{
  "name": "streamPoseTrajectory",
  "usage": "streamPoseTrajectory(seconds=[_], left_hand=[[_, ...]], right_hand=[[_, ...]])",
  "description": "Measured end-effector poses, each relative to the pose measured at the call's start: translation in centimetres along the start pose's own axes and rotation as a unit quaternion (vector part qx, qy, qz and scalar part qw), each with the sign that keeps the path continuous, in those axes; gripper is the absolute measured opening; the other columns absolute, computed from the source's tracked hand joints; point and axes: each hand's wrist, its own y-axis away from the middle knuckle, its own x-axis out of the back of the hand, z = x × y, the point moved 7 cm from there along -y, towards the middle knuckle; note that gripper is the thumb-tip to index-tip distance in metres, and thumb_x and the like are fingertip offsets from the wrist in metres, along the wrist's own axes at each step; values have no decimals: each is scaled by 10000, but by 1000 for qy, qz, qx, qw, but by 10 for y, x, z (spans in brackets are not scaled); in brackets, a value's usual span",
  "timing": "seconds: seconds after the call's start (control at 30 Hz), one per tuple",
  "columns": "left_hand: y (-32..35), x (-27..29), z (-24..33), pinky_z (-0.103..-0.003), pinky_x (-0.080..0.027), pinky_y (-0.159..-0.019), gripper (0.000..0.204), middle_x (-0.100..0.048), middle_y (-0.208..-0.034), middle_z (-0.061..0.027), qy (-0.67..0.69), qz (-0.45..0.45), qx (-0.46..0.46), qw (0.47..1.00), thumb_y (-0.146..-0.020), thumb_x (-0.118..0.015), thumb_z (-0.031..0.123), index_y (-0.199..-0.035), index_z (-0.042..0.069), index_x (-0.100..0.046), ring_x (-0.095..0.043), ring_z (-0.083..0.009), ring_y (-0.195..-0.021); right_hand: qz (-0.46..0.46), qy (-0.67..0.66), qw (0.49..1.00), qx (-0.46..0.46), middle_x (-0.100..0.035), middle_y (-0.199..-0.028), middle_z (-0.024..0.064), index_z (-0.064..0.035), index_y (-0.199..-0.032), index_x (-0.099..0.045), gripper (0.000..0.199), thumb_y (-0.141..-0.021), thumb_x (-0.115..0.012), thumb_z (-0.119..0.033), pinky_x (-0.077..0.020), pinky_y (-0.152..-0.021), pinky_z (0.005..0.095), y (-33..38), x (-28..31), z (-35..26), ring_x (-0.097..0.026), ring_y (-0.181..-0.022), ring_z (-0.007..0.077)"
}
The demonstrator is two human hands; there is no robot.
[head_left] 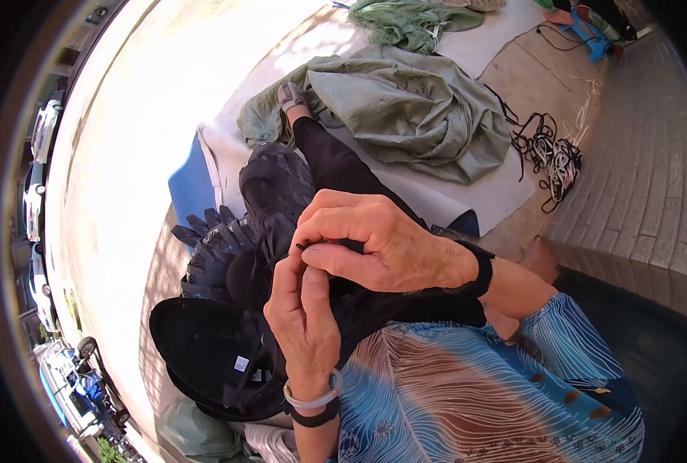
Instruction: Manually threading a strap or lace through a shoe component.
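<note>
Over my lap, my right hand is closed, with thumb and forefinger pinched on a thin black piece that looks like a cord end. Directly below it, my left hand is closed too. Its thumb and forefinger press together right by that black end, and what lies between them is hidden. Under the hands is black fabric, and beside it lies a dark textured piece like a shoe upper. To the left are a stack of ribbed black pieces and a rounded black fabric shell with a small white label.
A crumpled green sack lies on a pale sheet ahead, with green netting beyond. Tangled black and white cords sit by a tiled wall at right. Vehicles are parked at far left.
</note>
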Motion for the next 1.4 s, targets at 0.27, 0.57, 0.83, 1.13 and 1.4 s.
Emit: streamPoseTrajectory(seconds=[0.27,0.57,0.83,1.13,1.4], left_hand=[[8,2,-29,-190,-416,-727,186,-578,-863,-6,98,-3,56,994,-976,-490,143,-1039,-17,-562,-516,-62,-784],[8,169,-7,-327,-497,-938,201,-643,-1026,-191,53,221,-82,970,-977,-494,137,-1016,-46,-567,-643,-243,-972],[77,322,54,-298,-492,-922,321,-620,-1071,-141,-664,384,-85,636,-971,-502,144,-1192,-87,-536,-610,-200,-1000],[-27,122,-55,-210,-459,-546,210,-640,-891,-69,-67,134,85,985,-973,-478,164,-1039,-16,-564,-527,-56,-527],[-68,65,-134,-374,-504,-706,227,-656,-902,-198,-245,41,144,958,-940,-516,210,-1014,-2,-555,-654,-300,-768]], right_hand=[[-33,-38,990,-134,-619,-899,85,28,-944,-635,140,-906,-525,-50,-507,-719,269,4,-9,10,-613,-767,156],[223,-227,946,-59,-384,-679,-13,-8,-1040,-527,161,-982,-447,-136,-291,-458,219,-10,241,-45,-340,-534,72],[578,96,800,128,-496,-704,90,60,-1013,-513,177,-965,-383,-49,-515,-716,384,74,419,-145,-530,-633,202],[106,73,960,-248,-563,-722,-11,8,-1080,-584,232,-893,-557,-128,-383,-506,203,0,97,68,-461,-564,34],[-111,316,942,-40,-534,-785,109,-49,-1071,-554,253,-820,-561,-17,-509,-650,368,-10,-34,97,-601,-753,280]])
